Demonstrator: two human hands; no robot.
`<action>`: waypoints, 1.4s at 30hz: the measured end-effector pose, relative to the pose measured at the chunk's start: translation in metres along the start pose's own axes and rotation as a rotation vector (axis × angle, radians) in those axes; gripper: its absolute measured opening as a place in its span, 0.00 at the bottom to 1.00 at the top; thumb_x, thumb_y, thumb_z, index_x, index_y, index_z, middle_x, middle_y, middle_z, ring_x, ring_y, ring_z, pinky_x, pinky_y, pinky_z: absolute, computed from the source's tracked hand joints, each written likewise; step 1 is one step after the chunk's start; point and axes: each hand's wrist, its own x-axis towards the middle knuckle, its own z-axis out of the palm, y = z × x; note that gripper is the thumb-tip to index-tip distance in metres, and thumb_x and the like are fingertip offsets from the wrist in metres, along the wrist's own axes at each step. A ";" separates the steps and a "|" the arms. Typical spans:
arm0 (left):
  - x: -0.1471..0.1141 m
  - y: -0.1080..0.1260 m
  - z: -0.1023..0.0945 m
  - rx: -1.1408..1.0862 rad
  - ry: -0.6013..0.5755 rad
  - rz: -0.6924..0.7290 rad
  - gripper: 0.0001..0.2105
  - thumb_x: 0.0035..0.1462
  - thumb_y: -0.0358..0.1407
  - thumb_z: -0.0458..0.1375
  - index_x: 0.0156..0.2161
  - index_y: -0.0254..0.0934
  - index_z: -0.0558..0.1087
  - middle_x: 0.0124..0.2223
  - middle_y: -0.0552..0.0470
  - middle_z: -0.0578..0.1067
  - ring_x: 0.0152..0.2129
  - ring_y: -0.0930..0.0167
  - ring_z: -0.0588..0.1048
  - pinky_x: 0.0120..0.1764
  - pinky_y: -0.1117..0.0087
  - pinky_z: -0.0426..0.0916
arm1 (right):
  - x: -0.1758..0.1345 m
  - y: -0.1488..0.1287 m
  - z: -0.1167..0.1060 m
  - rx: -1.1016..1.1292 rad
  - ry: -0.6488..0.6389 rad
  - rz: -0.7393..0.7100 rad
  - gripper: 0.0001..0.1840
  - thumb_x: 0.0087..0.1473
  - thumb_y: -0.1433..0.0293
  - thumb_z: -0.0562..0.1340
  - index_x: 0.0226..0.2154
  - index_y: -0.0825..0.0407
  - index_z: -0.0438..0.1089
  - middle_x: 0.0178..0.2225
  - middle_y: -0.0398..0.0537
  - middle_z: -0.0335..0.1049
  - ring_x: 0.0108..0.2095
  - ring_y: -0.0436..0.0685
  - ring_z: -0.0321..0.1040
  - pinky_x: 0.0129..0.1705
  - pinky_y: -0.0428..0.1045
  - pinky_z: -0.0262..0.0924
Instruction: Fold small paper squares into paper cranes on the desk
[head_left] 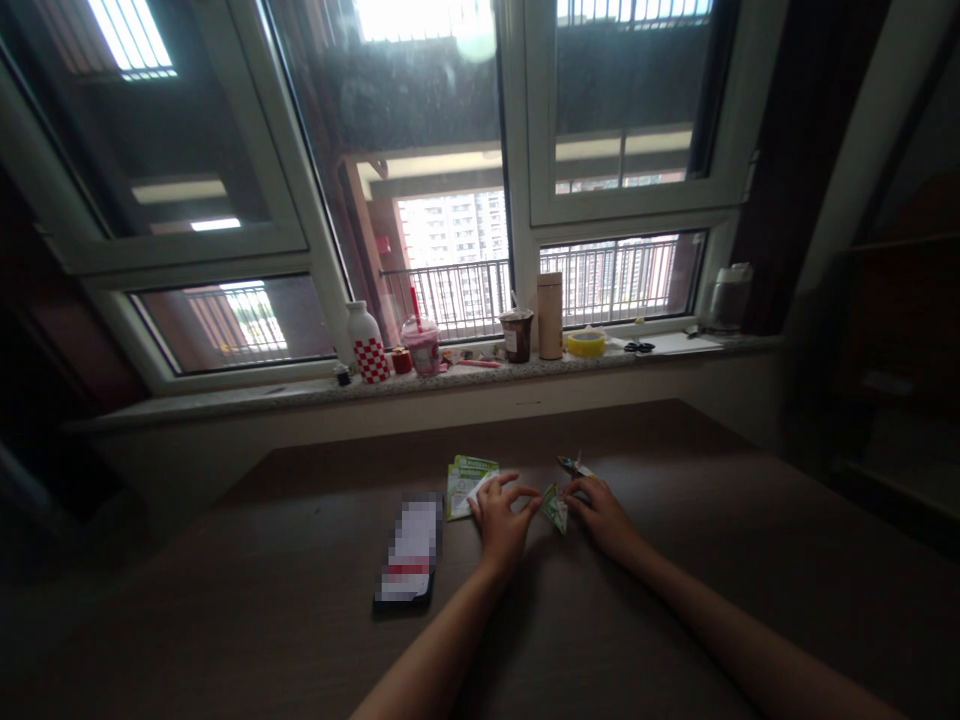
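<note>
A small piece of green-and-white printed paper, folded into a pointed shape, is held just over the brown table between my two hands. The thumb and forefinger of my left hand pinch at its left edge. From the other side, my right hand grips its right edge with closed fingertips. Partly under my left hand lie several flat green-and-white printed sheets. Just beyond my right hand sits a small folded paper piece with pointed ends, its near side partly hidden.
A phone with a blurred-out screen lies left of my left forearm. Along the windowsill behind the table stand a checked white bottle, a pink drink cup, a dark drink cup, a tan flask, yellow tape and scissors.
</note>
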 end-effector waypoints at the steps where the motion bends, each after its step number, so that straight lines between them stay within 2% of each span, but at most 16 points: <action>1: 0.000 0.000 0.000 0.001 -0.007 -0.005 0.03 0.52 0.36 0.66 0.33 0.49 0.81 0.54 0.54 0.75 0.57 0.58 0.64 0.63 0.45 0.44 | 0.000 0.001 0.000 -0.006 0.007 0.008 0.10 0.55 0.62 0.59 0.31 0.49 0.72 0.39 0.52 0.75 0.48 0.64 0.67 0.54 0.60 0.58; 9: 0.001 -0.004 0.003 0.013 -0.050 0.007 0.09 0.51 0.32 0.66 0.34 0.52 0.82 0.54 0.55 0.75 0.58 0.58 0.63 0.64 0.42 0.38 | 0.000 0.002 0.000 -0.007 0.003 0.034 0.09 0.54 0.62 0.59 0.31 0.49 0.72 0.40 0.52 0.75 0.49 0.65 0.67 0.55 0.59 0.57; 17: 0.000 -0.001 0.002 0.027 -0.083 -0.008 0.06 0.52 0.34 0.66 0.34 0.51 0.82 0.55 0.55 0.75 0.59 0.58 0.63 0.64 0.42 0.38 | -0.001 -0.003 0.000 -0.008 -0.040 -0.020 0.08 0.54 0.62 0.61 0.30 0.49 0.71 0.39 0.52 0.75 0.49 0.65 0.66 0.56 0.60 0.56; 27: 0.000 0.000 0.002 0.055 -0.104 -0.018 0.06 0.55 0.34 0.64 0.35 0.51 0.82 0.56 0.55 0.74 0.60 0.58 0.62 0.65 0.41 0.37 | -0.002 -0.005 -0.001 -0.040 -0.040 -0.014 0.06 0.53 0.66 0.61 0.30 0.50 0.71 0.39 0.52 0.75 0.49 0.64 0.66 0.56 0.61 0.56; 42: -0.001 -0.004 0.004 0.094 -0.154 -0.037 0.02 0.51 0.36 0.65 0.30 0.48 0.81 0.57 0.55 0.72 0.61 0.59 0.61 0.65 0.40 0.33 | -0.006 -0.011 -0.001 -0.125 -0.118 -0.090 0.03 0.53 0.68 0.65 0.30 0.50 0.74 0.38 0.52 0.74 0.49 0.62 0.65 0.56 0.59 0.57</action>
